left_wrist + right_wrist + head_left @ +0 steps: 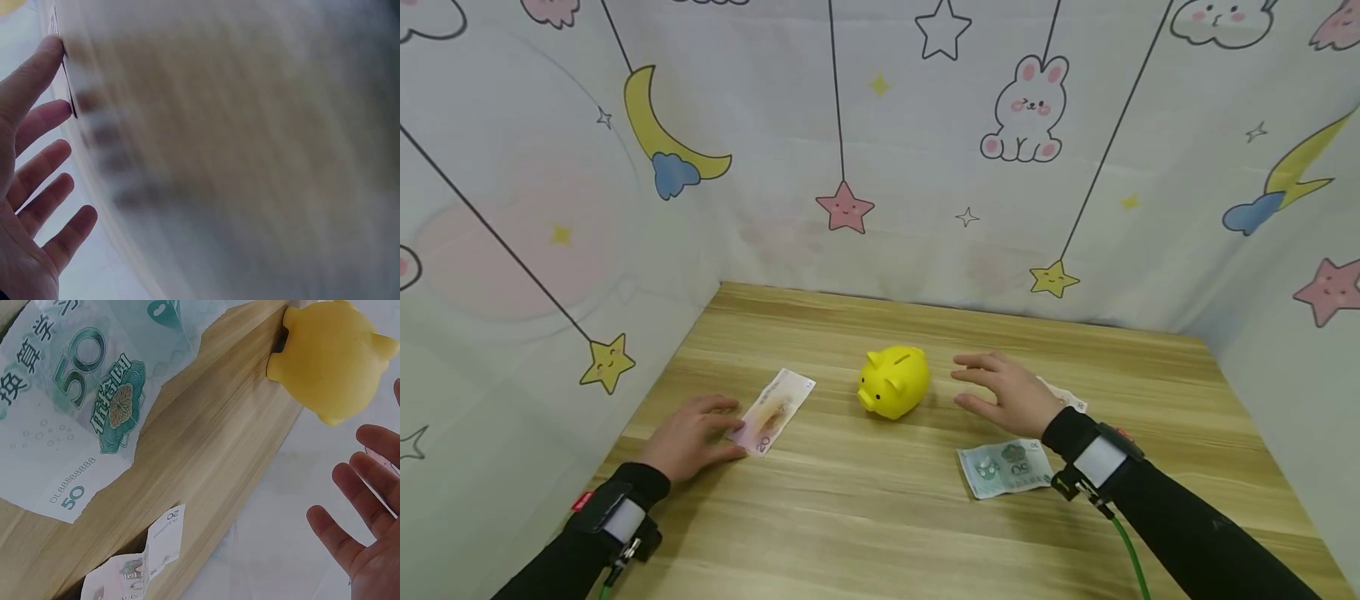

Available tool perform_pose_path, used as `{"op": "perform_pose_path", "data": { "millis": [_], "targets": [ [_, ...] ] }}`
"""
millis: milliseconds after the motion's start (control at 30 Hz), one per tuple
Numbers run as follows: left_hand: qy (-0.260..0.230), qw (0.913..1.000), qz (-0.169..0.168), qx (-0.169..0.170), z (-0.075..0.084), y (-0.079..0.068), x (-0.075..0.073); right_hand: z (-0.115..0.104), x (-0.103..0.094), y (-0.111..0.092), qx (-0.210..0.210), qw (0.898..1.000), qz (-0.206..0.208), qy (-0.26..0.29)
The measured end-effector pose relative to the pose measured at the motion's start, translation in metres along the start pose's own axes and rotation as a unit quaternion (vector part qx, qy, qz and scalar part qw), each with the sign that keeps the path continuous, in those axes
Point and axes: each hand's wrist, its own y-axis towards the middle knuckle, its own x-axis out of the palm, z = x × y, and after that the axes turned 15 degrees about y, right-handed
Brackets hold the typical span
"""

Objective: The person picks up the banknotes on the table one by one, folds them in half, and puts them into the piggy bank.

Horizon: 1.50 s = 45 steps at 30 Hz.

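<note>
My left hand rests at the left on the table, its fingertips touching the near end of a pale purple 20 banknote. In the left wrist view the thumb and index finger meet the edge of this note, and the other fingers are spread. A yellow piggy bank with a slot on top stands mid-table, facing the near left. Just right of it hovers my right hand, fingers extended and holding nothing. Below that hand lies a green 50 banknote; a creased 20 banknote is partly hidden behind the wrist.
The wood-grain table meets a white printed cloth at the back and both sides. Each wrist wears a strapped device, and a green cable runs from the right one.
</note>
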Motion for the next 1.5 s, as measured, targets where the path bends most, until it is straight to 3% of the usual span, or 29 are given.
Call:
{"op": "perform_pose_path", "data": {
  "millis": [300, 500, 700, 967, 1233, 1500],
  "targets": [
    [-0.009, 0.9999, -0.003, 0.002, 0.001, 0.002, 0.002, 0.001, 0.0, -0.001, 0.01, 1.0, -0.003, 0.002],
    [0.021, 0.9997, 0.003, -0.012, 0.015, 0.008, -0.006, 0.002, 0.0, -0.001, 0.011, 1.0, -0.002, 0.002],
    [0.059, 0.9977, -0.012, -0.03, 0.033, 0.01, -0.01, 0.003, 0.0, -0.002, 0.008, 1.0, 0.0, 0.007],
    [0.065, 0.9964, -0.023, -0.05, 0.037, 0.008, -0.009, 0.002, -0.001, -0.003, 0.019, 1.0, 0.0, 0.011],
    [0.075, 0.9956, -0.021, -0.051, 0.039, 0.008, -0.009, 0.003, 0.0, -0.003, 0.007, 1.0, 0.001, 0.008],
    [0.085, 0.9961, -0.005, -0.023, 0.042, 0.009, -0.011, 0.003, 0.0, -0.004, 0.005, 1.0, 0.004, 0.004]
  ]
}}
